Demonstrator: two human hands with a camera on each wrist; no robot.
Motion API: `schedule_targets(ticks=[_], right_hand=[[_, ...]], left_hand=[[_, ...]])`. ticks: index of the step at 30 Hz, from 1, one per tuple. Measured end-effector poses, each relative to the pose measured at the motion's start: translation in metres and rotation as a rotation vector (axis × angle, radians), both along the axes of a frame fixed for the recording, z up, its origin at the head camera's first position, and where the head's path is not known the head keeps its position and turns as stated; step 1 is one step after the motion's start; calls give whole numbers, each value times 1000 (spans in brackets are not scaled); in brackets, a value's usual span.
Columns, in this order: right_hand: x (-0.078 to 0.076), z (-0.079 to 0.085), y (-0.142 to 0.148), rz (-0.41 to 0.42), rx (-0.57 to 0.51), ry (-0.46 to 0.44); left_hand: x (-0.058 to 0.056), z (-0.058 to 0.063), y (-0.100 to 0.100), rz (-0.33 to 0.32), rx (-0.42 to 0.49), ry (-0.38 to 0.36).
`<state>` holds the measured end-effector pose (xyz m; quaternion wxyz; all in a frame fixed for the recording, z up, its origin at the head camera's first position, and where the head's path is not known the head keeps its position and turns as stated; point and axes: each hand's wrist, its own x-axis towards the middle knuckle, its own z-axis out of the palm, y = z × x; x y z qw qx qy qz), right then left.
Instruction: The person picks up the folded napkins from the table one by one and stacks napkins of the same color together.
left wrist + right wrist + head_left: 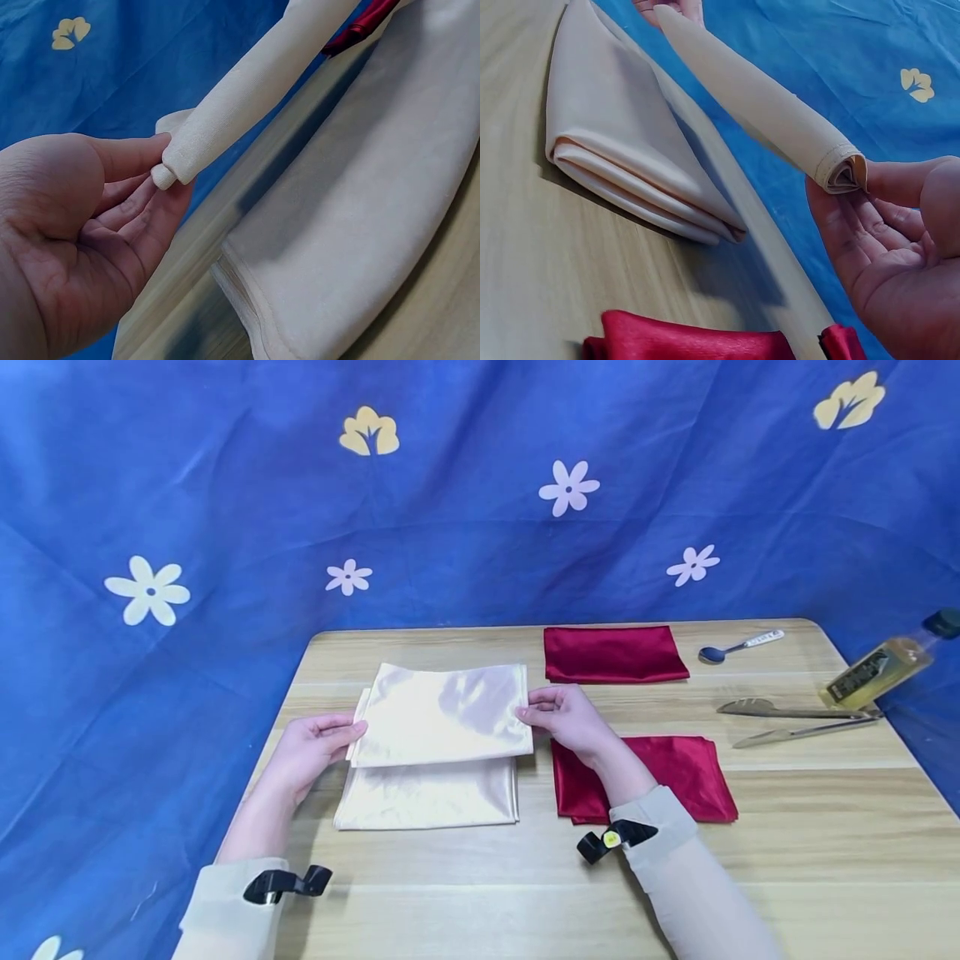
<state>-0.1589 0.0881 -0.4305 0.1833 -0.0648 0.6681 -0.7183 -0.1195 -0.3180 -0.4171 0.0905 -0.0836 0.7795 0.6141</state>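
Note:
A folded cream satin cloth hangs between my two hands, raised above the table. My left hand pinches its left edge between thumb and fingers; in the left wrist view the thumb lies on top of the folded edge. The opposite edge is pinched by my right hand, and the right wrist view shows its rolled layers end-on. Beneath it, a second folded cream cloth lies on the table, partly covered by the held one in the head view.
Two folded dark red cloths lie to the right, one at the back and one under my right forearm. Farther right are a spoon, metal tongs and a tilted oil bottle. A blue curtain borders the wooden table.

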Motion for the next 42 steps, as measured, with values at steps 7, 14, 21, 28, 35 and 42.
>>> schedule_targets(ticks=[7,14,21,28,35,42], right_hand=[[5,-1,0,27,-30,4],[10,0,1,73,-4,1],[14,-3,-2,101,-20,-22],[19,-4,-1,127,-5,-13],[24,-5,-3,150,-26,-47],[29,-13,-4,162,-12,-70]], left_hand=[[9,1,-1,-2,3,-6],[17,-1,-3,-4,2,-7],[29,-6,-6,-9,-19,6],[37,-11,-8,3,16,-13],[40,-12,-10,14,34,-18],[46,-15,-14,0,-2,-51]])
